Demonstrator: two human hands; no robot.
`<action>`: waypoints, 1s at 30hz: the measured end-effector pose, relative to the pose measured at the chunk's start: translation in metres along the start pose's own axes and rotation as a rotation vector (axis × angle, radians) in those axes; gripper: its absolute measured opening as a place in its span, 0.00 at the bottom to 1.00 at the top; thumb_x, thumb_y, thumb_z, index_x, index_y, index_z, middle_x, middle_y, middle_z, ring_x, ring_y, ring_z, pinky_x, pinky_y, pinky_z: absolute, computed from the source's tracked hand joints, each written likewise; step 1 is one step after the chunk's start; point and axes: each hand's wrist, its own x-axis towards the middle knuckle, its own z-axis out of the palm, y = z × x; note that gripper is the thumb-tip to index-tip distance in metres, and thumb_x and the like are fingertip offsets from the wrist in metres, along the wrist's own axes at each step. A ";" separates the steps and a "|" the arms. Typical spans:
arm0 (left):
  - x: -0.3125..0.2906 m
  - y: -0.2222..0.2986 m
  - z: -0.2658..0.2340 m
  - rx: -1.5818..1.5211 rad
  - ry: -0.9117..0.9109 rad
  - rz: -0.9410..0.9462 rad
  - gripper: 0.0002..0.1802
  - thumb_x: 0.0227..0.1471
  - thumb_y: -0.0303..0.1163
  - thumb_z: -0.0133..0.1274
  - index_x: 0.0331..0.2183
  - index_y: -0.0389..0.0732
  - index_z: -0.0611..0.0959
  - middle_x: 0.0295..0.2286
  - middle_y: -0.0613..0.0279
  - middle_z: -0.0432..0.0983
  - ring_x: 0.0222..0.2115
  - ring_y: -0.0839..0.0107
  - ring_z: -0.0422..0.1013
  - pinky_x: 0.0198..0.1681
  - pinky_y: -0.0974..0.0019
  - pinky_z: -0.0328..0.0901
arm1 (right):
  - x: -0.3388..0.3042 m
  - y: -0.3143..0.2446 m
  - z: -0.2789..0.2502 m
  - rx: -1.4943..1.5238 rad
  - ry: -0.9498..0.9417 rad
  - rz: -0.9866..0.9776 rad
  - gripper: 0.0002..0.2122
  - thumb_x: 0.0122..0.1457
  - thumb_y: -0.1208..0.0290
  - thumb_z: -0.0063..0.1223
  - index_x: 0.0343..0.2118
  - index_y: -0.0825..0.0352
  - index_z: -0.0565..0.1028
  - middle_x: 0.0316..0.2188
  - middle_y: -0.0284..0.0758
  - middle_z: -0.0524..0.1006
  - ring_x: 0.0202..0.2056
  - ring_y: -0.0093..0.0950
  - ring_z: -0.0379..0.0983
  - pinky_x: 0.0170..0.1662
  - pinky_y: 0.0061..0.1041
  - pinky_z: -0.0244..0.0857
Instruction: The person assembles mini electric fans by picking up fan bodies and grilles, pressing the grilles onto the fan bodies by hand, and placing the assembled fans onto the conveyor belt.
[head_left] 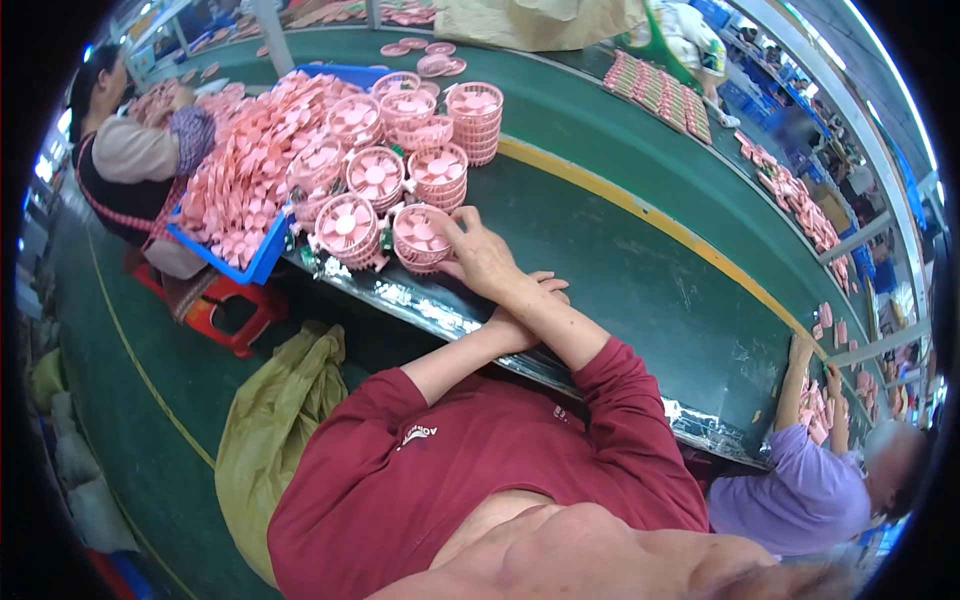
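Observation:
My arms are crossed at the table's front edge. Reaching to the left, my right hand (482, 258) has its fingers and thumb against the side of a pink round fan housing (420, 238) with fan blades inside. This housing stands at the near end of a group of similar ones, beside another pink fan housing (347, 228). Beneath my right wrist lies my left hand (545, 287), partly hidden. Its visible fingers are stretched out and hold nothing.
A blue bin (240, 272) heaped with pink fan blades (262, 150) stands at the left. Taller housing stacks (475, 120) rise behind. A yellow strip (640, 215) runs along the green table (620, 290). Co-workers sit left and right. A yellowish sack (275, 420) stands below.

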 end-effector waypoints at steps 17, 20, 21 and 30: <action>0.014 0.008 -0.034 -0.132 -0.100 -0.031 0.16 0.45 0.27 0.57 0.40 0.42 0.80 0.49 0.52 0.71 0.55 0.50 0.59 0.58 0.51 0.53 | -0.019 0.117 -0.044 0.199 0.372 0.026 0.18 0.50 0.75 0.60 0.46 0.65 0.73 0.43 0.41 0.73 0.35 0.33 0.76 0.42 0.31 0.71; 0.041 0.012 -0.030 -0.332 -0.176 -0.061 0.14 0.47 0.25 0.56 0.40 0.39 0.79 0.44 0.53 0.75 0.47 0.56 0.69 0.54 0.56 0.61 | -0.048 0.162 -0.061 0.147 0.517 0.269 0.14 0.52 0.74 0.57 0.43 0.67 0.74 0.32 0.38 0.77 0.28 0.30 0.77 0.36 0.30 0.72; 0.050 0.015 -0.026 -0.481 -0.177 -0.126 0.14 0.49 0.23 0.55 0.41 0.38 0.79 0.42 0.54 0.76 0.44 0.60 0.71 0.50 0.60 0.64 | -0.055 0.168 -0.062 0.131 0.537 0.289 0.14 0.52 0.74 0.57 0.43 0.67 0.74 0.32 0.38 0.77 0.28 0.30 0.77 0.36 0.30 0.72; 0.100 -0.006 0.022 -0.999 0.005 -0.311 0.11 0.56 0.23 0.51 0.43 0.34 0.76 0.38 0.59 0.77 0.39 0.75 0.73 0.42 0.73 0.68 | -0.054 0.194 -0.037 0.456 0.659 0.360 0.09 0.46 0.72 0.62 0.22 0.66 0.71 0.17 0.34 0.74 0.20 0.25 0.73 0.24 0.26 0.66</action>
